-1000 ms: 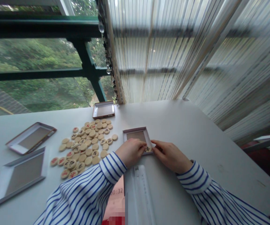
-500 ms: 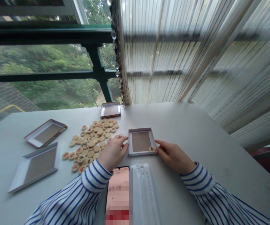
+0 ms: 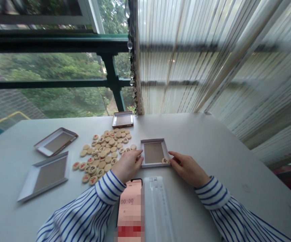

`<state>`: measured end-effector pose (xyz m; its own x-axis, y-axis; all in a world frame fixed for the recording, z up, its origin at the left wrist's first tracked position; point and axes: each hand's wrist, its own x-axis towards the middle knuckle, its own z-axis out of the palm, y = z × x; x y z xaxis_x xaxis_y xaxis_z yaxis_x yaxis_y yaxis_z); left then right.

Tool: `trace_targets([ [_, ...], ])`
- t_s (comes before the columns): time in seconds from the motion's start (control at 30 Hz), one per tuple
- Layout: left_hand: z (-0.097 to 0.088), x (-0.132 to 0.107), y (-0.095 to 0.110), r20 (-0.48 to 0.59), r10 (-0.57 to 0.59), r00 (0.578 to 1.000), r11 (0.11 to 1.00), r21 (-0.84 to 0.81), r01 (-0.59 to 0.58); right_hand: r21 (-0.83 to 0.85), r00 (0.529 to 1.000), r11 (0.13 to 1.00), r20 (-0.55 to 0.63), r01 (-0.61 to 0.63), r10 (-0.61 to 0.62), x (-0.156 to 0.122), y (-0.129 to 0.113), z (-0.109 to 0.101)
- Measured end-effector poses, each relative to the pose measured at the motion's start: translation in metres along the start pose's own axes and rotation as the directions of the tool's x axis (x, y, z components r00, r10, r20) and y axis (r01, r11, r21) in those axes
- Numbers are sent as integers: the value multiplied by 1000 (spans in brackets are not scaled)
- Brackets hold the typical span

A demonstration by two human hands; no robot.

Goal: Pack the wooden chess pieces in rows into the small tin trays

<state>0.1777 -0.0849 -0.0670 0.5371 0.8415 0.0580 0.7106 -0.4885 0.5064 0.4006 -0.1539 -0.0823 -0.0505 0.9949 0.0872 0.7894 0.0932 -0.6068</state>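
Note:
A shallow open cardboard box (image 3: pixel 142 153) with a grey-brown floor lies in front of me. One round wooden Chinese chess piece (image 3: pixel 165 161) with a black character sits in its near right corner. My left hand (image 3: pixel 128 164) is at the box's left side, thumb and forefinger apart, fingertips at the wall. On the opposite side, my right hand (image 3: pixel 188 168) has its fingertips against or very near the right wall, fingers loosely extended. Left of the box spreads a loose heap of wooden Chinese chess pieces (image 3: pixel 102 154), some showing red or black characters; my left hand covers part of its edge.
Two more shallow boxes, a brown-edged one (image 3: pixel 72 137) and a white one (image 3: pixel 64 179), lie at the left. A small box (image 3: pixel 122 125) sits at the far edge. Nearest me are a phone (image 3: pixel 127 211) showing 00:00 and a long pale plastic case (image 3: pixel 157 208).
The view has turned slightly left, so things appear a little farther right. Both hands stay at the box's sides, and the piece remains in its corner.

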Motion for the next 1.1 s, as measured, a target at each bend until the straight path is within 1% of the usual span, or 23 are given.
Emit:
trace_targets([
  [0.23, -1, -1, 1, -11, 15, 1000, 1000, 18, -15, 2, 1000, 1000, -1, 0, 0, 0, 1, 0],
  [0.33, -5, -4, -2, -60, 0, 998, 1000, -22, -1, 4, 1000, 1000, -8, -11, 11, 0, 2, -2],
  [0.4, -11, -8, -7, -110, -26, 994, 998, -51, 21, -7, 999, 1000, -26, -20, 20, 0, 3, -4],
  [0.5, -25, -13, -19, -187, -79, 979, 996, -58, 70, -23, 997, 999, -77, -27, 25, 1, 3, -7],
  [0.63, -45, -20, -40, -295, -152, 943, 988, -44, 146, -24, 990, 1000, -143, -18, 14, 2, 3, -10],
  [0.7, -53, -23, -50, -334, -161, 929, 987, -49, 154, -29, 985, 1000, -172, 0, -5, 3, 1, -13],
  [0.8, -61, -27, -59, -353, -142, 925, 990, -42, 136, -56, 977, 997, -204, 46, -57, 6, -4, -19],
  [0.9, -68, -25, -63, -345, -103, 933, 995, -30, 99, -105, 972, 989, -198, 107, -126, 13, -17, -27],
  [1.1, -81, -7, -63, -300, 11, 954, 1000, 23, -4, -173, 947, 952, -159, 252, -280, 33, -52, -38],
])
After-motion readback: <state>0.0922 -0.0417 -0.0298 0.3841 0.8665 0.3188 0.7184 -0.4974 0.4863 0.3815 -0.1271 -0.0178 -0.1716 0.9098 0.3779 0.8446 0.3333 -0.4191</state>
